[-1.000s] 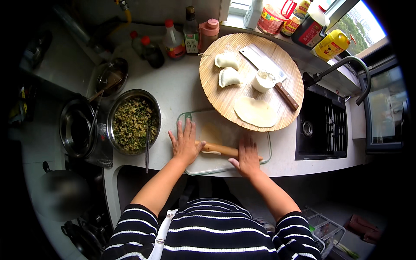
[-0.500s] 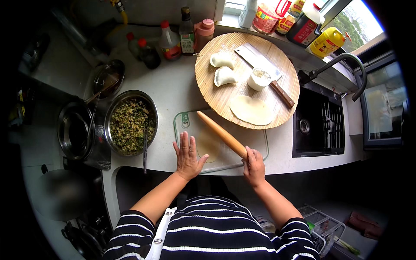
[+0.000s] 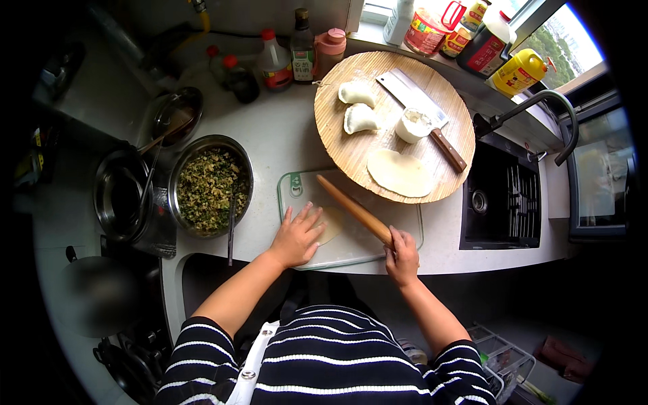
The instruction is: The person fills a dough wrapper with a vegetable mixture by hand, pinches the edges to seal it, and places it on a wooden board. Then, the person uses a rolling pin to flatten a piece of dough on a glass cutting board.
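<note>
A thin piece of rolled dough [image 3: 332, 224] lies on a translucent cutting board [image 3: 398, 233] with a green rim. My left hand [image 3: 297, 236] rests at the dough's left edge, fingers stretched out and slightly apart, covering part of it. In my right hand [image 3: 403, 258], the near end of a wooden rolling pin [image 3: 356, 213] is gripped. The pin slants up and left over the board, just right of the dough. Beyond, a round wooden board [image 3: 344, 152] carries two filled dumplings [image 3: 360, 119], a flat dough wrapper [image 3: 398, 173], a white cup of flour [image 3: 413, 125] and a cleaver [image 3: 413, 94].
A steel bowl of chopped green filling [image 3: 212, 189] with chopsticks [image 3: 231, 229] stands left. Further left is a dark pot [image 3: 121, 196]. Bottles [image 3: 275, 61] line the back wall, more containers [image 3: 426, 30] the windowsill. A black sink [image 3: 499, 192] with a faucet [image 3: 567, 125] is right.
My left hand has turned, its fingers swinging from pointing away to pointing right, onto the dough's edge. The rolling pin stays in my right hand at much the same slant. The whole view has shifted slightly.
</note>
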`<control>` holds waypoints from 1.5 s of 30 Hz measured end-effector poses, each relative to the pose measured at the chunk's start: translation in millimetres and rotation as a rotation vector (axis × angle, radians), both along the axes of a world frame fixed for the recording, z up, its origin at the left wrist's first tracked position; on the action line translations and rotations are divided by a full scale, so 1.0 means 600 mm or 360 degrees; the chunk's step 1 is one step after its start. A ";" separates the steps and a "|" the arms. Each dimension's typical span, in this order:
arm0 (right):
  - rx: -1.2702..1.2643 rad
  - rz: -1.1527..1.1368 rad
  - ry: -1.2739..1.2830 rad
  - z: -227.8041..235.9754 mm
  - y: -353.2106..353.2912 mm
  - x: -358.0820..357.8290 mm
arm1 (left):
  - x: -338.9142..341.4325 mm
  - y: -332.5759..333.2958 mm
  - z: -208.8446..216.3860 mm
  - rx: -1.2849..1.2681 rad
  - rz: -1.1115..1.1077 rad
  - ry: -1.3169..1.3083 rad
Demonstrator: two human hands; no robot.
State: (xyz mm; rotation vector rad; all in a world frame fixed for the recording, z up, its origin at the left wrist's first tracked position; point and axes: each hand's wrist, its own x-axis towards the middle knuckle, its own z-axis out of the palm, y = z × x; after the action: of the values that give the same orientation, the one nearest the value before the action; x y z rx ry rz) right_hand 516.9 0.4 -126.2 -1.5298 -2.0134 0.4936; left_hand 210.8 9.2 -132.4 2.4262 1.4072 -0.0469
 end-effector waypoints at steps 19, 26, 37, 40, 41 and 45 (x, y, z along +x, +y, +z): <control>0.0151 0.0546 -0.0624 -0.017 0.093 -0.085 | -0.009 -0.030 -0.038 0.0065 0.1089 0.0001; -0.0073 0.0823 -0.0788 -0.011 -0.039 -0.040 | -0.022 -0.158 -0.033 -0.0073 0.0761 0.0031; -0.0197 0.0357 -0.0800 -0.042 0.063 -0.069 | -0.001 0.011 -0.001 -0.0112 0.0949 -0.0006; -0.0155 0.0665 -0.0761 -0.023 -0.027 -0.038 | -0.027 -0.117 -0.028 -0.0105 0.0713 0.0012; -0.0181 0.0720 -0.0760 -0.018 -0.037 -0.038 | -0.033 -0.136 -0.037 -0.0097 0.0662 0.0016; -0.0161 0.0477 -0.0811 -0.020 0.082 -0.079 | -0.026 -0.020 -0.049 0.0067 0.0929 -0.0098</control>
State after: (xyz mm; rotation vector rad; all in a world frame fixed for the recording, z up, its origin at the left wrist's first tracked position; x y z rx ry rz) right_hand 469.4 49.4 -137.9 -1.5304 -2.6697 0.3446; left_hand 195.3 -2.6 -161.7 1.9341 2.0368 0.1961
